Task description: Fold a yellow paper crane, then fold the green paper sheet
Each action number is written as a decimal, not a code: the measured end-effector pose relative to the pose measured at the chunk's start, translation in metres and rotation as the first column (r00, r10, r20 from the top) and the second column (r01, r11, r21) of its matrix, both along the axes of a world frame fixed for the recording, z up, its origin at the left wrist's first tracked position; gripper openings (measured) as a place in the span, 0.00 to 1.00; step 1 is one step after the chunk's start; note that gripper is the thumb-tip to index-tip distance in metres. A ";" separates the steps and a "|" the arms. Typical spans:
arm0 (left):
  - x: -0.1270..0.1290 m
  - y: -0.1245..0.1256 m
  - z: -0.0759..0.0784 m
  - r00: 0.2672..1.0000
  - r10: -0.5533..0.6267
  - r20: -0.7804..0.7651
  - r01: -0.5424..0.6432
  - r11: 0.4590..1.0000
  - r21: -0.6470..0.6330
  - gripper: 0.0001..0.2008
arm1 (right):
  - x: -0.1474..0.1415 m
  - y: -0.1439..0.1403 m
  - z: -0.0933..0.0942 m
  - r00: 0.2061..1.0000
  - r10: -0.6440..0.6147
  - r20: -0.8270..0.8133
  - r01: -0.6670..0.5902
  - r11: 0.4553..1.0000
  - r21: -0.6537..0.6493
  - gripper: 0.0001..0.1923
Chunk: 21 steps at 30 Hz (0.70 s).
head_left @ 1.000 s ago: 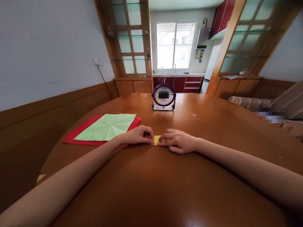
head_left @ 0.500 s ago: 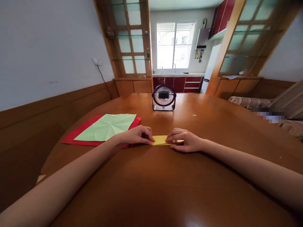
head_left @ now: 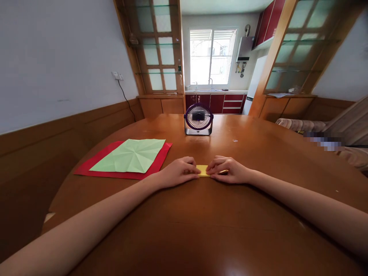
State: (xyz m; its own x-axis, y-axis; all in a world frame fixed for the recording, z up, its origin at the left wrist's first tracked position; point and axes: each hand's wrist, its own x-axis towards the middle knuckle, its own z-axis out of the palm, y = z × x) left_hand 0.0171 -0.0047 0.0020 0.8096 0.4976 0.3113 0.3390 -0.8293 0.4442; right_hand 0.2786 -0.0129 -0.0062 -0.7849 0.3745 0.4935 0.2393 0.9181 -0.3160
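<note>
A narrow folded strip of yellow paper (head_left: pixel 203 170) lies flat on the brown wooden table (head_left: pixel 207 230) in front of me. My left hand (head_left: pixel 179 172) presses its left end with the fingertips. My right hand (head_left: pixel 227 170) presses down on its right part. Only a short piece of the strip shows between the two hands; the rest is hidden under the fingers.
A creased light green sheet (head_left: pixel 130 155) rests on a larger red sheet (head_left: pixel 94 165) at the left of the table. A small purple desk fan (head_left: pixel 198 119) stands at the far middle. A sofa (head_left: pixel 330 134) sits at the right, beyond the table.
My left hand slid to the right along the yellow strip, covering more of it. The right hand stayed on the strip's right part, so less yellow shows between them.
</note>
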 end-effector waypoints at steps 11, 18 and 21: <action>0.003 0.004 -0.009 0.990 -0.103 0.095 0.091 0.988 0.122 0.08 | 0.000 -0.002 0.002 1.000 0.011 0.009 -0.011 1.000 0.018 0.09; 0.004 0.003 -0.008 0.992 -0.119 0.042 0.104 0.960 0.260 0.09 | 0.007 -0.002 0.004 0.998 0.035 0.060 -0.037 0.999 0.038 0.10; 0.003 -0.001 -0.006 0.994 -0.106 0.029 0.092 0.947 0.307 0.11 | 0.013 -0.003 0.003 0.997 0.038 0.064 -0.041 0.998 0.051 0.10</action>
State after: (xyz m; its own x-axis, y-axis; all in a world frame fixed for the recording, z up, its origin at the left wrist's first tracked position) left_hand 0.0197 -0.0061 -0.0041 0.8321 0.2911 0.4722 0.2338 -0.9560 0.1773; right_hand 0.2914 -0.0155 -0.0035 -0.8285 0.3180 0.4610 0.2206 0.9419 -0.2533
